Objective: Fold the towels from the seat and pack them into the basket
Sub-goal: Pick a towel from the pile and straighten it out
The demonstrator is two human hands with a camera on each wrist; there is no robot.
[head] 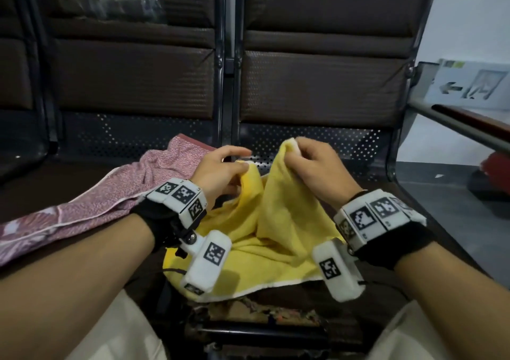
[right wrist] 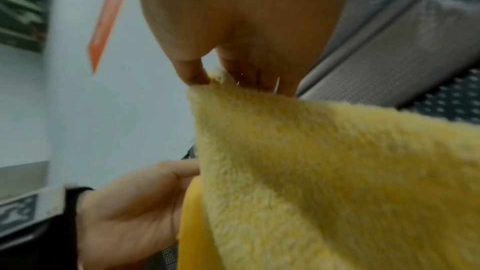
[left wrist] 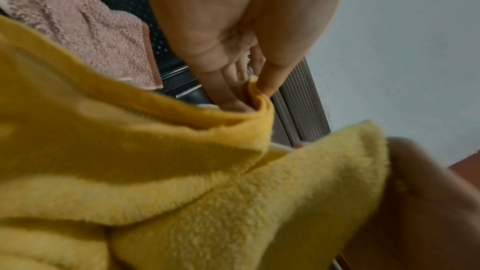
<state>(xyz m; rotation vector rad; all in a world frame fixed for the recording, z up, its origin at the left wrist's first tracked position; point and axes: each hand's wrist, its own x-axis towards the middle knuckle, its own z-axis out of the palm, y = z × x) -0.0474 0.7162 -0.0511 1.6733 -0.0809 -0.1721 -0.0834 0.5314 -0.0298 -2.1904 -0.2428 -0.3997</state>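
Over the dark padded bench seat (head: pixel 317 221), soft yellow terry towel (head: pixel 276 235), half lifted, left hand (head: pixel 220 172) and right hand (head: pixel 311 166) each pinching one corner: risk, thin fingertip hold slips and the fold goes askew; pink patterned towel (head: pixel 110 194) waits alongside.

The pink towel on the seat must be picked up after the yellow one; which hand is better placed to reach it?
Probably the left hand. The pink towel lies on the seat on its side, right beside its wrist, while the right hand would have to cross over the yellow towel that both hands pinch.
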